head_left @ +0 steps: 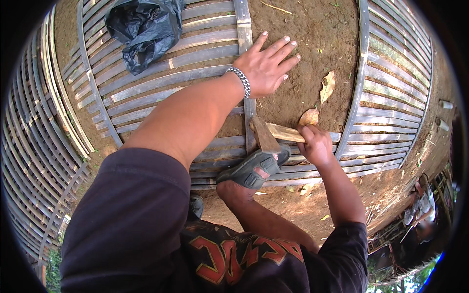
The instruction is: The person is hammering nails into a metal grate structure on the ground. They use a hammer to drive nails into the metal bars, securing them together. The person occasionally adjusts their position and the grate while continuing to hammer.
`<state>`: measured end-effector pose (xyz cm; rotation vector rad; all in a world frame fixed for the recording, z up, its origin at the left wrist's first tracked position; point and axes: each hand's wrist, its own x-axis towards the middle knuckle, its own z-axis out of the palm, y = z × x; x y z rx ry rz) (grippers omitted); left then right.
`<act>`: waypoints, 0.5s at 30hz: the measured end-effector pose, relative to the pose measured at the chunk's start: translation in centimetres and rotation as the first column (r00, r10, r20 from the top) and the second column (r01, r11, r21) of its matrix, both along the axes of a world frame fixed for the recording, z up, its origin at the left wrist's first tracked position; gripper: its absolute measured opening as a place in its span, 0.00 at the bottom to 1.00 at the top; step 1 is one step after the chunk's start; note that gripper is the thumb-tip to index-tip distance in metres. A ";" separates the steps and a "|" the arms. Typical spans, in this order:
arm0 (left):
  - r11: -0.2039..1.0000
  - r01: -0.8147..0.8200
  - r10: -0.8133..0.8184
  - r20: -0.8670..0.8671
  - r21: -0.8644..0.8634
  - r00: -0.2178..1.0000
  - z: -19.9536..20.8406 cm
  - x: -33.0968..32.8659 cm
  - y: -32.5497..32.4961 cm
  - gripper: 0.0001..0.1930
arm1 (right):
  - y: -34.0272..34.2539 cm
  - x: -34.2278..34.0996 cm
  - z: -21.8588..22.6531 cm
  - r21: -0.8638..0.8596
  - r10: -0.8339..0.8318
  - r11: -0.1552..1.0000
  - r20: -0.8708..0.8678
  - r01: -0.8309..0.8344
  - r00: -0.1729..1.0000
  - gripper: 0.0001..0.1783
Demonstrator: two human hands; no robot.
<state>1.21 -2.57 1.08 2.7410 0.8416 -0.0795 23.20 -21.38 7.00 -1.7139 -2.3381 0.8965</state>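
Note:
My left hand (266, 63), with a chain bracelet at the wrist, is open with its fingers spread. It lies over the upright rail (243, 24) of a bamboo slat panel (205, 53) and the soil beside it; I cannot tell if it presses on either. Closed around a pale wooden handle, my right hand (316, 145) holds a hatchet (266, 136). The hatchet's brownish head flares toward its lower edge and is just above my sandalled foot (254, 168). That foot is on the panel's lower slats.
A crumpled black plastic bag (146, 34) lies on the slats at the upper left. More slats, joined to a second rail (354, 88), extend right. Another slatted structure (34, 136) stands at far left. Dry leaves (327, 87) dot the brown soil. A person (424, 210) is at far right.

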 end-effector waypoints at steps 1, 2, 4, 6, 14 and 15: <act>1.000 0.003 -0.004 0.018 0.014 1.000 -0.3 -0.1 0.1 0.31 | -0.1 0.0 0.4 0.022 0.006 1.000 -0.033 -0.005 0.999 0.22; 1.000 0.006 -0.007 0.036 0.027 0.999 -0.4 -0.2 0.0 0.31 | -0.2 0.3 0.1 0.037 0.018 0.999 -0.077 -0.016 0.997 0.22; 1.000 0.008 -0.008 0.038 0.015 0.999 -0.4 -0.3 -0.4 0.31 | -0.5 0.3 -0.2 0.031 0.024 0.999 -0.037 -0.023 0.999 0.22; 1.000 0.007 -0.007 0.037 0.005 0.999 -0.3 -0.3 -0.6 0.31 | -0.5 -0.1 -0.7 -0.029 -0.003 1.000 0.071 0.005 0.997 0.22; 1.000 0.011 -0.011 0.058 0.004 0.998 -0.6 -0.3 -0.4 0.31 | 0.1 -0.1 -0.8 -0.067 0.027 0.998 0.125 -0.019 0.992 0.23; 1.000 0.009 -0.008 0.060 -0.006 0.998 -0.6 -0.1 -0.4 0.32 | 0.1 0.1 -0.4 -0.054 0.025 0.998 0.079 -0.021 0.997 0.22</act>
